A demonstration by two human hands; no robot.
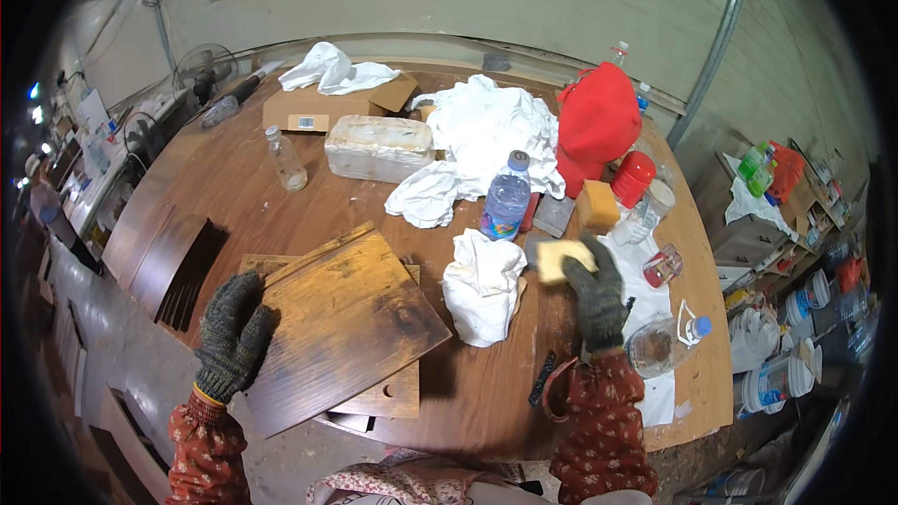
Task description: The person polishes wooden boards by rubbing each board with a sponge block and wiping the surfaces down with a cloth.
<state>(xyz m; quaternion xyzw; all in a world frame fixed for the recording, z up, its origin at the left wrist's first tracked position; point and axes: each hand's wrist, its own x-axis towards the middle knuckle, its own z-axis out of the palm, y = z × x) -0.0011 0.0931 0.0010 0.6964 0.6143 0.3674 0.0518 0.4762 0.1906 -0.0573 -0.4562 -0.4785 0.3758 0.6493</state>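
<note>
While the left hand (232, 332) sat against the left edge of the big brown board (346, 337), the right hand (599, 299) had a pale yellow sponge (561, 262) pinched between thumb and fingers, so that grip was narrow and full. Left grip, no idea: it might've been holding the edge or just resting there.

The board lay askew on another board (398, 393) at the near left of the worktop (486, 402). The sponge was off to the right, well apart from it, with a bundled white cloth (482, 290) between.

My read: sponge picked up, board steadied, no wiping at that instant. Putting sponge to wood would've called for a reach left past the cloth, plus a steady left hand so nothing slid.

Hard to make out: the lower board was mostly covered, fingers hid the sponge's right end, and I couldn't identify the dark strip (543, 377) by the right sleeve (603, 421).
</note>
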